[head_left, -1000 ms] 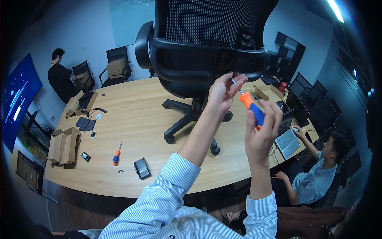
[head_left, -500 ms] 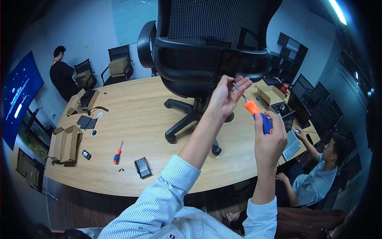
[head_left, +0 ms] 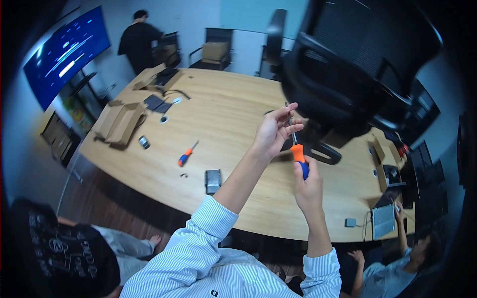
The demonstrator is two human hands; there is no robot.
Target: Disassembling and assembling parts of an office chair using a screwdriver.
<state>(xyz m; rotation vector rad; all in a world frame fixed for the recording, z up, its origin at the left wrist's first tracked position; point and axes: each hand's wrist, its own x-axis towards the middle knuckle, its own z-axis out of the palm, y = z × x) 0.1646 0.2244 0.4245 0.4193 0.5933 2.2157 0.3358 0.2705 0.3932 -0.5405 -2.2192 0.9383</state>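
Observation:
In my right hand (head_left: 309, 186) is the orange and blue handle of a screwdriver (head_left: 298, 153), its shaft pointing up and away. My left hand (head_left: 274, 133) has its fingers curled round the metal shaft near the tip; whether a screw sits at the tip is too small to tell. Just beyond my hands, a black mesh office chair (head_left: 343, 79) stands on the wooden table (head_left: 238, 114). A second orange and blue screwdriver (head_left: 188, 154) lies to the left, with small dark pieces (head_left: 184, 175) near it. Beside my left forearm is a dark flat case (head_left: 213, 181).
An open cardboard box (head_left: 119, 124) and a small device (head_left: 144, 142) lie on the left. Another box (head_left: 387, 154) and a laptop (head_left: 383, 221) are on the right. People are at the far left (head_left: 139, 42), near left (head_left: 64, 248) and lower right (head_left: 392, 270).
The view has swung left, so the chair appears farther right and tilted. My left fingers have curled in around the shaft, and the screwdriver now points more steeply upward.

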